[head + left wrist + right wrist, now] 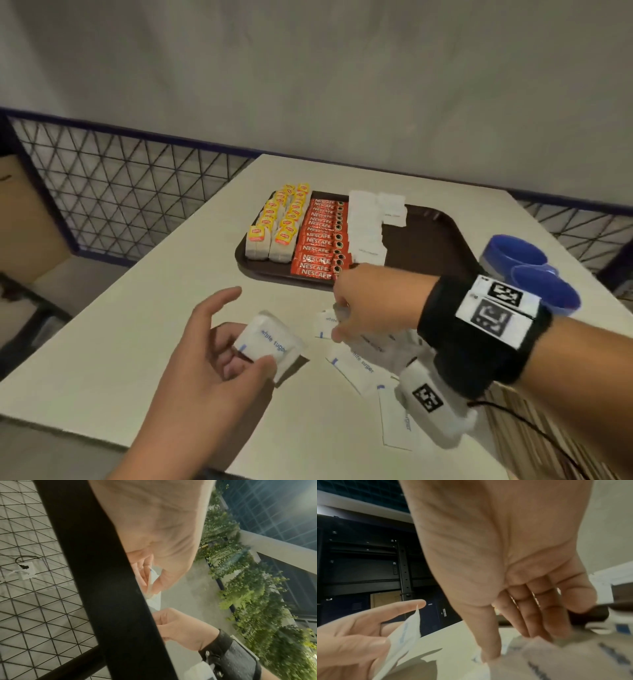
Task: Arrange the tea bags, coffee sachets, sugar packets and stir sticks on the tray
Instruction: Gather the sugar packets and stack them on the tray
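My left hand point(236, 359) holds a small stack of white sugar packets point(274, 341) just above the table, thumb on top and fingers underneath, index finger stretched out. The same stack point(404, 632) shows in the right wrist view. My right hand point(356, 308) reaches down, straight fingertips and thumb touching the loose sugar packets point(359, 366) on the table. Behind them the brown tray point(435, 233) carries rows of yellow-tagged tea bags point(274, 226), red coffee sachets point(320, 240) and a row of white sugar packets point(366, 222). Wooden stir sticks point(524, 428) lie at the near right.
Two blue cups point(520, 253) stand right of the tray. The tray's right half is bare. A wire mesh fence point(120, 192) and a cardboard box point(20, 212) are beyond the table's left edge. A wall runs behind.
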Motion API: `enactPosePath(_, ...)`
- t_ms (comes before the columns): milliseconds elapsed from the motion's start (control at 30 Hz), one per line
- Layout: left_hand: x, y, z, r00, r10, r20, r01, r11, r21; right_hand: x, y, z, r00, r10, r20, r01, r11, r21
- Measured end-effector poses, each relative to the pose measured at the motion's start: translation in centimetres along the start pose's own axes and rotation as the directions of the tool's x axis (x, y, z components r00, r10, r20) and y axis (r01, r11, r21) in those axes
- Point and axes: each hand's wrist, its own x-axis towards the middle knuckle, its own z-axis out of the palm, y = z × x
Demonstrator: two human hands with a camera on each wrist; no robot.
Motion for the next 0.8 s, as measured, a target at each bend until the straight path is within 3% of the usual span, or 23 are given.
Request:
enactPosePath(333,-0.2,0.9,-0.2,0.996,-0.048,-0.074,0.046,0.999,-0.029,-0.3,-1.0,1.2,0.993,-0.003,-0.117,0.024,0.984,0.175)
enactPosePath(433,0.0,1.1,-0.1,0.994,-0.052,-0.095,0.050,0.999,-0.021,-0.6,-0.6,0.9,0.977,0.017,-0.215,0.044,0.960,0.275)
enactPosePath(533,0.2,1.3,0.0,0.991,-0.065,-0.115,0.065,0.998,-0.003,-1.4,-0.7,0.0,0.935,0.043,-0.351,0.124,0.890,0.439)
enactPosePath(633,0.5,1.4,-0.2,0.990,-0.090,-0.110,0.089,0.996,-0.018,-2.5,-2.0,-0.8,0.925,-0.021,-0.379,0.259,0.766,0.589)
enactPosePath(700,0.6,1.4,-0.4,0.991,-0.097,-0.090,0.095,0.995,-0.026,-2.9,-3.6,-0.7,0.930,-0.105,-0.353,0.312,0.735,0.603)
enactPosePath(800,0.6,1.3,-0.8,0.991,-0.109,-0.074,0.104,0.992,-0.073,-2.8,-5.1,-0.4,0.909,-0.153,-0.388,0.345,0.798,0.494)
